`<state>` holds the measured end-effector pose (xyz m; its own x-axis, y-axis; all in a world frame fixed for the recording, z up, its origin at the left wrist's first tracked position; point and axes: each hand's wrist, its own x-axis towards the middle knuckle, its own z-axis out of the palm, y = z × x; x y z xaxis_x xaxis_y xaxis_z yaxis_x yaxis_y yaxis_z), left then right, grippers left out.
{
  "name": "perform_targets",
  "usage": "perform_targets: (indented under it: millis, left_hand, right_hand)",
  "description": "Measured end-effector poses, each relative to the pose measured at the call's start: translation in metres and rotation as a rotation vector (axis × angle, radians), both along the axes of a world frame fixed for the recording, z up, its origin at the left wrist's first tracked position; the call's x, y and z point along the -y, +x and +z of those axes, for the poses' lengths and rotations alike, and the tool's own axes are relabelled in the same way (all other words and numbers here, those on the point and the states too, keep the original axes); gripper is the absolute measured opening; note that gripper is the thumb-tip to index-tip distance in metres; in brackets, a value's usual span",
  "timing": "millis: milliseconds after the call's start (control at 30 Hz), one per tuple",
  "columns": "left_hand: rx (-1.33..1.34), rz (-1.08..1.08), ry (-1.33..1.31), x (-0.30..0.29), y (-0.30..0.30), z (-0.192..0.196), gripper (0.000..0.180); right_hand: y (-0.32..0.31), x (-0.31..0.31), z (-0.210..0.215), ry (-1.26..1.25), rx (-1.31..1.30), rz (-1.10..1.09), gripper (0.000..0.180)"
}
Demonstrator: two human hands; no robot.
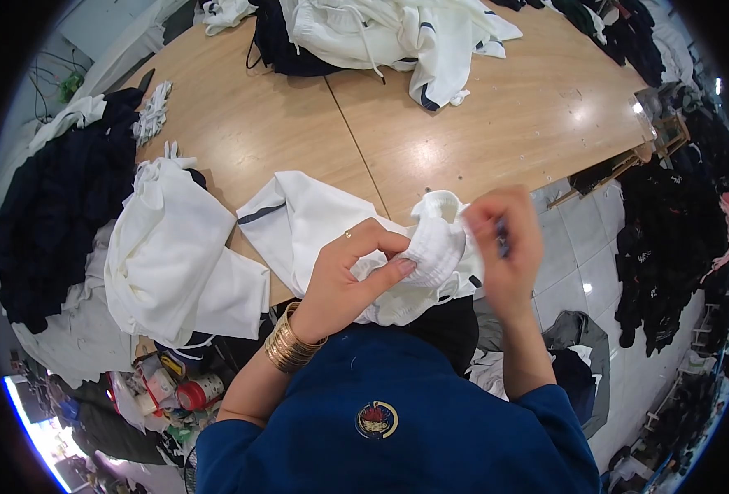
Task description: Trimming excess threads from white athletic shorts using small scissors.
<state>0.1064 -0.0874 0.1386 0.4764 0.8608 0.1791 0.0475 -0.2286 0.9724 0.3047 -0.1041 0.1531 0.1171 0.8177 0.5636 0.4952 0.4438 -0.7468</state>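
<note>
My left hand (352, 267), with gold bangles at the wrist, pinches the gathered elastic waistband (437, 255) of white pants (307, 222) between thumb and fingers. The pants lie over the near table edge and against my body, and a dark stripe crosses the part stretched out to the left. Just right of the waistband is my right hand (508, 247), raised and blurred by motion. Its fingers are curled around a small dark thing (503, 237) whose kind I cannot make out.
White garments (163, 247) hang over the table's left edge beside a dark pile (60, 206). More white clothes (364, 37) lie at the far side of the wooden table (496, 132). Below left sits a red-and-white container (200, 392) among clutter. Dark clothes (661, 255) are heaped on the right.
</note>
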Motion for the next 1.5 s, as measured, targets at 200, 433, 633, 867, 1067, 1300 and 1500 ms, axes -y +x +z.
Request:
perform_targets:
  millis: [200,433,633,867,1067,1300,1500]
  left_hand:
    - [0.009,0.008,-0.007,0.000,-0.002,-0.003,0.017]
    - [0.027,-0.004,-0.092,0.002,0.000,-0.001,0.018]
    - [0.101,-0.022,-0.146,0.005,0.001,0.002,0.017]
    - [0.199,-0.030,-0.288,0.005,0.001,0.008,0.015]
    - [0.139,-0.046,-0.299,0.004,-0.001,0.008,0.015]
    - [0.105,-0.089,-0.319,0.000,-0.007,0.016,0.015]
    - [0.055,-0.089,-0.276,0.000,-0.004,0.021,0.014]
  right_hand:
    - [0.012,0.002,0.012,-0.109,0.014,-0.093,0.012]
    - [-0.011,0.015,0.003,-0.086,0.188,0.184,0.029]
    - [-0.007,0.010,0.000,-0.148,-0.020,0.112,0.019]
    - [0.002,0.015,0.020,-0.375,0.008,0.150,0.029]
    - [0.001,0.017,0.027,-0.320,0.109,0.258,0.034]
    - [0.010,0.013,0.029,-0.140,0.441,0.242,0.028]
    - [0.012,0.013,0.034,-0.071,0.696,0.221,0.027]
